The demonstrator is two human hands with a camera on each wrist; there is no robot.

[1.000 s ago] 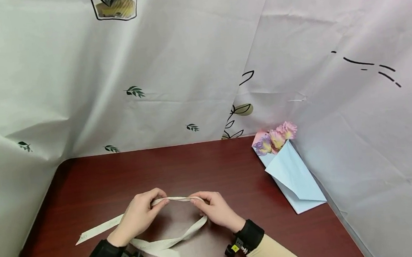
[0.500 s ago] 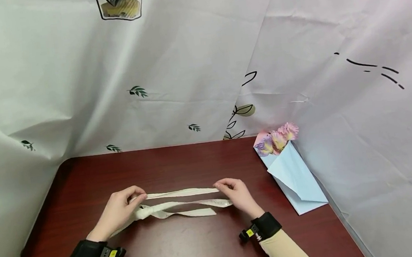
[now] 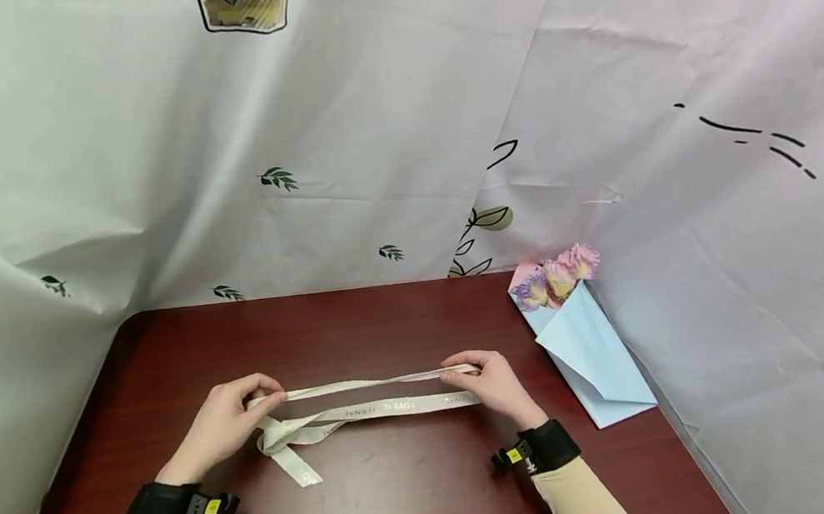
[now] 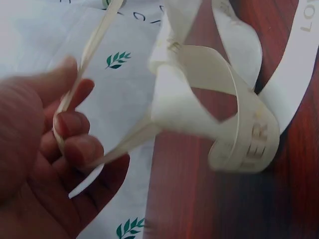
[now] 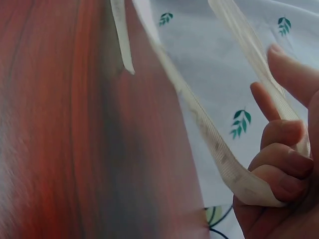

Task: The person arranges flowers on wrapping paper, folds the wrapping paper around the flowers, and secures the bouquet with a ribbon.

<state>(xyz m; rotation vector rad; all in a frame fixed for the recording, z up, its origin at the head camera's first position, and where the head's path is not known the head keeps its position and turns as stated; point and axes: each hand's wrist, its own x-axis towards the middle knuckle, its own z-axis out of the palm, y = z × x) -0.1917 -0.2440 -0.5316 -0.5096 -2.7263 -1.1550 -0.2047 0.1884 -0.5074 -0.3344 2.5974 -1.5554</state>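
Note:
A cream ribbon (image 3: 405, 406) with printed letters stretches between both hands above the table. My left hand (image 3: 228, 414) pinches its upper strand at the left, and in the left wrist view the fingers curl round the ribbon (image 4: 197, 104). Close below that hand the ribbon crosses itself in a loose loop or knot, and a short free end hangs to the front. My right hand (image 3: 489, 383) holds the other side, with thumb and fingers on the upper strand. In the right wrist view the lower strand of ribbon (image 5: 214, 144) runs into its curled fingers.
A light blue paper wrap (image 3: 596, 355) with pink and purple flowers (image 3: 559, 275) lies at the table's right edge. The dark red table (image 3: 360, 338) meets a white printed cloth (image 3: 338, 131) behind and at both sides.
Both hands have moved apart, drawing the strand between them longer. The crossed part of the ribbon now lies by the left hand, and its free end has swung to the front left.

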